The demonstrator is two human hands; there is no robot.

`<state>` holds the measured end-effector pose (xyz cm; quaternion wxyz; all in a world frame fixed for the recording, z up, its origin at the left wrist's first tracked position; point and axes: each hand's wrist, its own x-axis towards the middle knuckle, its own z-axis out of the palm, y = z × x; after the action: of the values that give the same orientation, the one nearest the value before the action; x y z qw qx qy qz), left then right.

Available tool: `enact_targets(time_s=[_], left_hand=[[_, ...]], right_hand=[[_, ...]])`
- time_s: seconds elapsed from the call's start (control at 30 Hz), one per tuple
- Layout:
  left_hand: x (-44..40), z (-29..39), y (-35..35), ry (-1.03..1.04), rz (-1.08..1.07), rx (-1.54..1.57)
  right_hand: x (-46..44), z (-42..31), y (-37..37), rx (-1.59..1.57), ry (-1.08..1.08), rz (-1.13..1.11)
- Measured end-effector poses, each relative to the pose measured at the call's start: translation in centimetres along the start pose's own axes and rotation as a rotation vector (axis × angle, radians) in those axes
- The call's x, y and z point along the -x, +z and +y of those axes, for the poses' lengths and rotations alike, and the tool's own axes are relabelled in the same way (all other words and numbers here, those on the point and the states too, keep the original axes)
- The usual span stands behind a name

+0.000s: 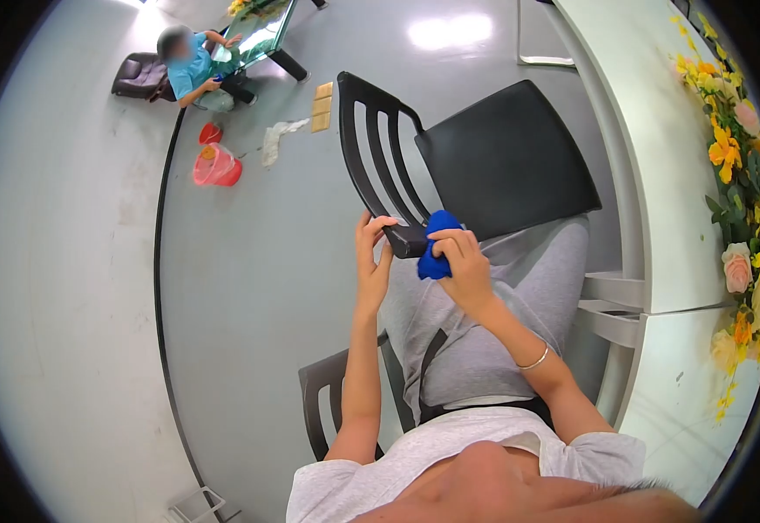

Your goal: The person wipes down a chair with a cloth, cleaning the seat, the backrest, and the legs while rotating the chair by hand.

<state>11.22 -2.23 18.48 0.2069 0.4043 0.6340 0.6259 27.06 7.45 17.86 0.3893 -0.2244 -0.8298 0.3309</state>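
A black chair (511,161) with a slatted back stands in front of my knees, its backrest toward the left. My left hand (372,261) grips the near end of the backrest's top rail, fingers curled over its edge. Bunched in my right hand (467,270) is a blue cloth (437,261), pressed against the chair frame beside the rail's corner. The palm side of both hands is partly hidden.
To my right runs a white desk (672,261) with artificial flowers (737,266). Another dark chair (317,392) is under me. A red bucket (217,167) and tan blocks (322,109) lie on the floor; a seated person (193,70) is near a glass table (262,39).
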Motion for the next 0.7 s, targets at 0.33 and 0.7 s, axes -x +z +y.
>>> enact_targets(time_s=[0.33,0.7], left_hand=[[-0.9,2.0,2.2,0.140,-0.019,-0.455],[-4.2,3.7,8.6,0.286,-0.099,-0.654]], right_hand=[[5.1,7.2,-1.1,-0.047,0.249,-0.040],[4.0,6.2,-4.0,-0.075,0.341,0.162]])
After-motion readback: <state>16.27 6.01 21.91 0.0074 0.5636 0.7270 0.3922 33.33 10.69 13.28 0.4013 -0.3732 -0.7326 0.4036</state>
